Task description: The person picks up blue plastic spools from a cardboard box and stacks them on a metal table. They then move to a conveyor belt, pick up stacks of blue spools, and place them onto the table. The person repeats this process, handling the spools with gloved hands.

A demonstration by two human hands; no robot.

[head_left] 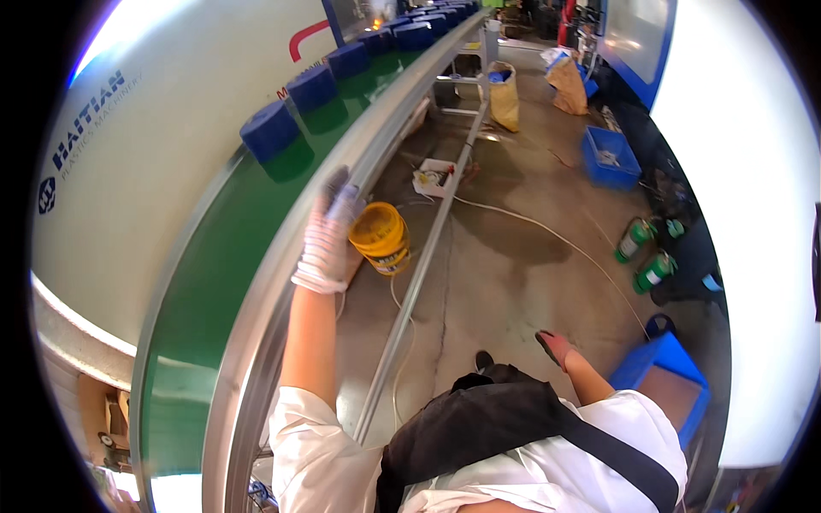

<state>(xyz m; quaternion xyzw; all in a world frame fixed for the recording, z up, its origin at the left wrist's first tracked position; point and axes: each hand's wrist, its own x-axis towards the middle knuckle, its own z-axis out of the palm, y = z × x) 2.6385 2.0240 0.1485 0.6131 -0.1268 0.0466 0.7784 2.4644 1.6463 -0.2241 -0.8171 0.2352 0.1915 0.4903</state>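
My left hand (322, 244), in a pale striped glove with dark fingertips, is at the metal side rail (286, 231) of a conveyor. Its fingers are smeared by motion, so their grip does not show. Beyond it, several thick dark-blue round pieces with ridged sides stand in a row on the green belt (201, 282); the nearest blue piece (270, 131) is a little ahead of my fingers. Low at my right side hangs my right hand (558, 348), in a reddish glove with dark fingertips. Its fingers extend loosely, with nothing visible in them.
A yellow bucket (379, 235) stands beside the conveyor frame (419, 299). Cables (547, 224) cross the floor. Blue bins (611, 158) and green fire extinguishers (635, 239) line the right side. A large pale machine (180, 94) flanks the belt; a yellow sack (505, 98) stands ahead.
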